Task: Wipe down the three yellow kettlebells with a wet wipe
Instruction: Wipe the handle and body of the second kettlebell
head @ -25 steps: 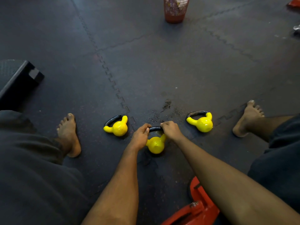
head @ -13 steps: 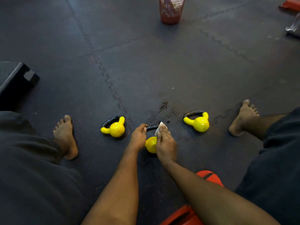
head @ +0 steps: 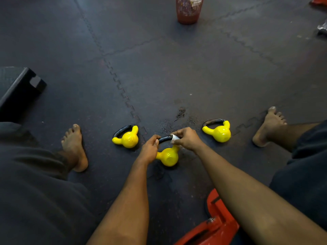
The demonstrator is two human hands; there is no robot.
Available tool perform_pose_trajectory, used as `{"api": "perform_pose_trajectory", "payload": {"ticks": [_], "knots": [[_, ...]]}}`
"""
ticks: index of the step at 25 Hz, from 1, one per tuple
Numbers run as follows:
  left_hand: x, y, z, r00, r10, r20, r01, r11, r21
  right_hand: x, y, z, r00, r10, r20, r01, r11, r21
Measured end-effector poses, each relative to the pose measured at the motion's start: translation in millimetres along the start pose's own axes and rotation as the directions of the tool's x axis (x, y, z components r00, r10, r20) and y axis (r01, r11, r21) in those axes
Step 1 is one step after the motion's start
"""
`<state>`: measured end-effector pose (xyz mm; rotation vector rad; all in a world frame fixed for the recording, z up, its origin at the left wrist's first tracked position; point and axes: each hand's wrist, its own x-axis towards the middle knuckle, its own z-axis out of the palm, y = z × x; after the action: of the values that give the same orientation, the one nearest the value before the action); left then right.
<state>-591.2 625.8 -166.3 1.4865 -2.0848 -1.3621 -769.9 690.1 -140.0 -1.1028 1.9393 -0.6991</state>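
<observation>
Three glossy round yellow kettlebells, black loop handles, on dark rubber floor mat: left kettlebell, middle kettlebell, right kettlebell. Left grip clasps middle handle; right grip pinches one white wet wipe onto it.

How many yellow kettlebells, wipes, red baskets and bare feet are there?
Yellow kettlebells: 3 (left kettlebell, middle kettlebell, right kettlebell)
White wet wipe: 1
Tall red basket: 1
Bare feet: 2 (left foot, right foot)
Total: 7
</observation>
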Motion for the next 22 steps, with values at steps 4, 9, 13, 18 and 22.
{"api": "perform_pose_trajectory", "payload": {"ticks": [4,9,13,18,22], "knots": [[-0.9,3.3,2.3,1.0,0.007,0.003,-0.007,1.0,-0.015,-1.2,-6.9,4.6,0.988,0.063,-0.143,-0.078,0.992,-0.1],[-2.9,13.9,6.0,0.999,0.039,0.014,-0.039,0.999,0.029,-33.3,-9.4,43.4,0.835,0.085,-0.544,-0.149,0.986,-0.074],[-3.9,15.4,6.3,0.999,0.044,0.024,-0.044,0.999,0.012,-17.3,-10.4,20.6,0.925,0.123,-0.36,-0.178,0.976,-0.122],[-10.5,7.9,11.2,0.999,0.052,0.003,-0.051,0.989,-0.142,-5.2,-7.2,-9.3,0.962,0.215,-0.169,-0.254,0.931,-0.261],[-9.9,6.8,20.4,1.0,0.02,-0.001,-0.02,0.989,-0.15,-4.8,-8.1,-31.8,0.972,0.231,0.031,-0.203,0.905,-0.373]]}}
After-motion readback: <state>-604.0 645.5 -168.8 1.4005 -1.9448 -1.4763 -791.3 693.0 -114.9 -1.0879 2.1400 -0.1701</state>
